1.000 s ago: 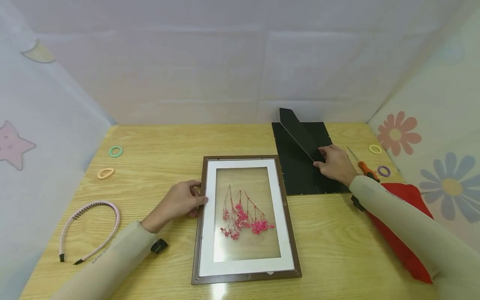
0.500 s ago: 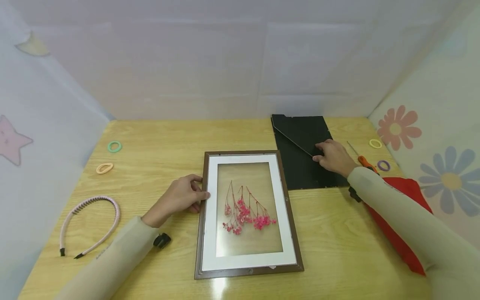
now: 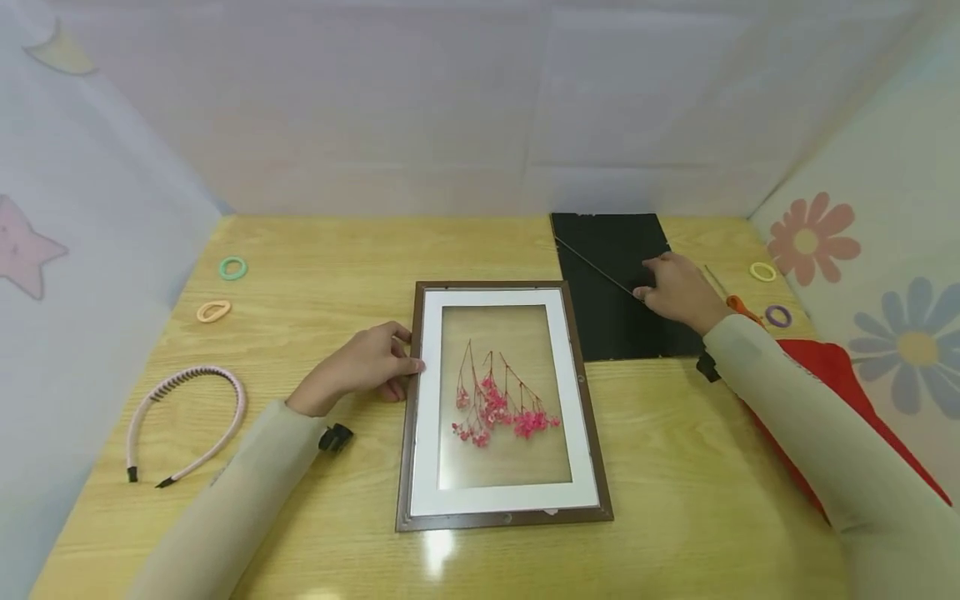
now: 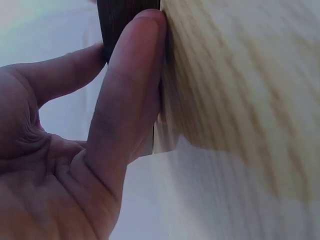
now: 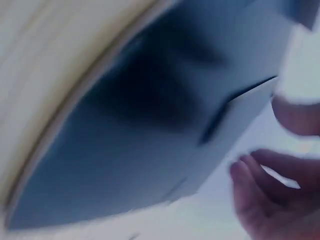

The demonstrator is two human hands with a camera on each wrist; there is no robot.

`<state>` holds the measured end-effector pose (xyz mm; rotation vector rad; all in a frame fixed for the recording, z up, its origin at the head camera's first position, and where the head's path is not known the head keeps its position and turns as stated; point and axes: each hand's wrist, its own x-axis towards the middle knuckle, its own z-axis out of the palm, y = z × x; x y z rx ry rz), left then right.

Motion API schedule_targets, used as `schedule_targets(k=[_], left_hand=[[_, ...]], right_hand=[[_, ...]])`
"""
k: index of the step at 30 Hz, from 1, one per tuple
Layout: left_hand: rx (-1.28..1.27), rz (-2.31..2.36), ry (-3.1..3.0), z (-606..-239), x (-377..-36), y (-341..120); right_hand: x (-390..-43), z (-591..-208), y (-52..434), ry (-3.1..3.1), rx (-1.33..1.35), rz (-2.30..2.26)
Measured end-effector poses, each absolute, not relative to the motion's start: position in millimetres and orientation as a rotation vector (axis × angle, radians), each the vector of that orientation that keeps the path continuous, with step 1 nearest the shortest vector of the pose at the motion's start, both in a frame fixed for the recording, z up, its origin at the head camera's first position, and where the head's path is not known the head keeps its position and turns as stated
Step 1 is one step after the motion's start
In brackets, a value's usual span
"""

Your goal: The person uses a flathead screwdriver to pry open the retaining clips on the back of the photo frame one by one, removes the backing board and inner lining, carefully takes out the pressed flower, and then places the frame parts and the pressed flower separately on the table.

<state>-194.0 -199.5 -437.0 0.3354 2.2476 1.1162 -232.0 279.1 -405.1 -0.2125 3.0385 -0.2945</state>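
A brown picture frame (image 3: 594,467) with a white mat lies flat mid-table, pink dried flowers (image 3: 498,410) showing behind its glass. My left hand (image 3: 408,365) grips the frame's left edge, thumb on the mat; the left wrist view shows fingers (image 4: 130,95) curled against the dark frame edge (image 4: 125,25). To the right lies a black backing board (image 3: 600,325). Its stand flap (image 3: 592,262) lies almost flat on it. My right hand (image 3: 649,285) holds the flap's near end. The right wrist view is blurred, showing the dark backing board (image 5: 150,125) and fingertips (image 5: 250,175).
A pink headband (image 3: 183,417) lies at the left, with green (image 3: 232,267) and orange (image 3: 213,311) hair ties behind it. An orange-handled tool (image 3: 738,307), yellow (image 3: 762,271) and purple (image 3: 777,316) rings and a red cloth (image 3: 847,383) sit at the right. Fabric walls enclose three sides.
The black stand flap has gone from raised to nearly flat on the backing board under my right hand. My left hand stays at the frame's left edge.
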Motion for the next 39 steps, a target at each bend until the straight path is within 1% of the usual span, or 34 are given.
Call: schedule_targets(k=[2, 4, 8, 11, 14, 21, 25, 33, 39], left_hand=[[0.312, 1.138, 2.237, -436.4, -194.3, -197.7], [0.269, 1.162, 2.230, -436.3, -194.5, -195.6], [0.209, 1.199, 2.232, -436.1, -194.6, -189.0], [0.188, 1.213, 2.234, -435.3, -194.4, -183.2], [0.182, 1.225, 2.232, -434.1, -194.6, -178.8], [0.202, 1.224, 2.238, -433.6, -197.7, -177.4], [0.213, 1.220, 2.239, -434.1, -197.9, -178.4], [0.213, 1.210, 2.251, -437.2, -194.7, -180.4], [0.219, 1.214, 2.252, -435.4, -193.4, -181.4]], right_hand=[[-221.1, -397.1, 262.1, 3.105, -0.192, -0.445], [-203.6, -390.1, 238.6, 3.143, -0.225, -0.631], [-163.2, -384.3, 190.2, 3.046, -0.400, -0.853], [-138.4, -387.4, 164.9, 2.942, -0.491, -0.820], [-124.1, -392.7, 151.1, 2.885, -0.491, -0.722], [-118.5, -404.6, 141.4, 2.846, -0.403, -0.624], [-120.4, -410.2, 135.7, 2.844, -0.406, -0.603], [-125.9, -416.4, 126.9, 2.880, -0.500, -0.515], [-126.5, -412.9, 127.2, 2.875, -0.443, -0.538]])
